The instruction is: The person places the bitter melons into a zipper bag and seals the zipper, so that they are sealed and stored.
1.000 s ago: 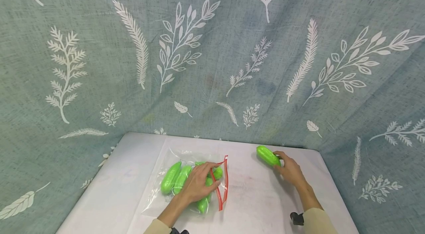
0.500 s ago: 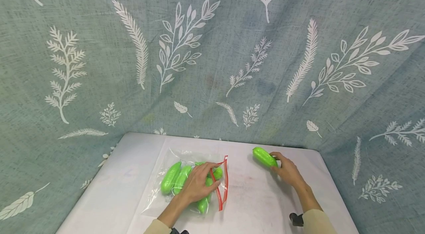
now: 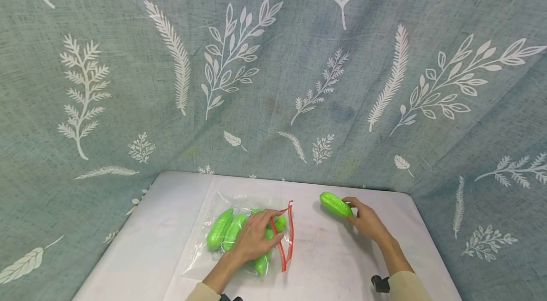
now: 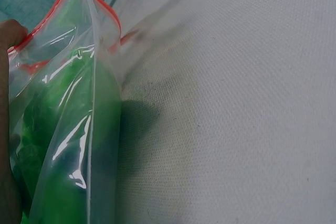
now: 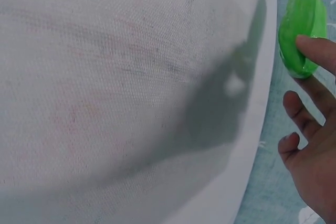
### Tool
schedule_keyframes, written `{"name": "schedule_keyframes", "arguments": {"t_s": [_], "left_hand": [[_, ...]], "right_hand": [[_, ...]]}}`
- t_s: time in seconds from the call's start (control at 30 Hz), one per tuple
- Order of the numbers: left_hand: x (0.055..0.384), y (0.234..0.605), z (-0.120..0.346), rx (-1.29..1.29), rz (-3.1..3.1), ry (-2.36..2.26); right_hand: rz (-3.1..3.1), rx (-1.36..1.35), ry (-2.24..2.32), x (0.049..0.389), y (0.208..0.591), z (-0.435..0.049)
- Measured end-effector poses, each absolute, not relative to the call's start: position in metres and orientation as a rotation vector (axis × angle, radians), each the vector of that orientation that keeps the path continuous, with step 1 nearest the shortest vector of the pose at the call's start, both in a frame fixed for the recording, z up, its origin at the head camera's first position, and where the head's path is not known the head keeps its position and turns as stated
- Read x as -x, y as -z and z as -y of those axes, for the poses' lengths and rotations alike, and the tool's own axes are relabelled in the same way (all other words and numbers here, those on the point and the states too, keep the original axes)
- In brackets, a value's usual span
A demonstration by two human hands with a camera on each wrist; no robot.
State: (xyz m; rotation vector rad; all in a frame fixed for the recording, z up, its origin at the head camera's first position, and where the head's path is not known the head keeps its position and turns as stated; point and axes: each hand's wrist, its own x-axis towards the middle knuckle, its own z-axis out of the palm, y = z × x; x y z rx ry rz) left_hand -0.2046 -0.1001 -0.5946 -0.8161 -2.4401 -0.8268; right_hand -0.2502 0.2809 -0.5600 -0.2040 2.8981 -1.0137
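A clear zip bag [image 3: 194, 258] with a red-edged mouth lies left of the table's middle, holding several glossy green cucumbers [image 3: 219, 230]. My left hand [image 3: 255, 237] lies over the bag, gripping it near the red zip edge [image 3: 291, 230], which gapes toward the right. In the left wrist view, fingers [image 4: 11, 34] bend over that red edge, and green shapes show through the plastic. Another cucumber [image 3: 335, 204] is pinched at its right end between thumb and fingers of my right hand [image 3: 369, 220]. The right wrist view shows this cucumber [image 5: 300, 30] raised off the table, the other fingers spread loosely.
The white table [image 3: 316, 263] carries faint pinkish smudges and a fold line at left. A teal curtain [image 3: 273, 78] with white leaf prints closes off the back and both sides. Black wrist straps [image 3: 380, 284] sit at the beige sleeves [image 3: 410, 286].
My right hand has moved left and slightly toward me with the cucumber, nearing the bag's mouth. The left hand and the bag have stayed in place.
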Motion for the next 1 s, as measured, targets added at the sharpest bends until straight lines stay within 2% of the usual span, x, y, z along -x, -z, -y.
{"name": "schedule_keyframes", "arguments": {"t_s": [1.0], "left_hand": [[0.206,0.596,0.100,0.826,2.422,0.815]], "right_hand": [[-2.817,0.275,1.027,0.244,0.557,-0.264]]}}
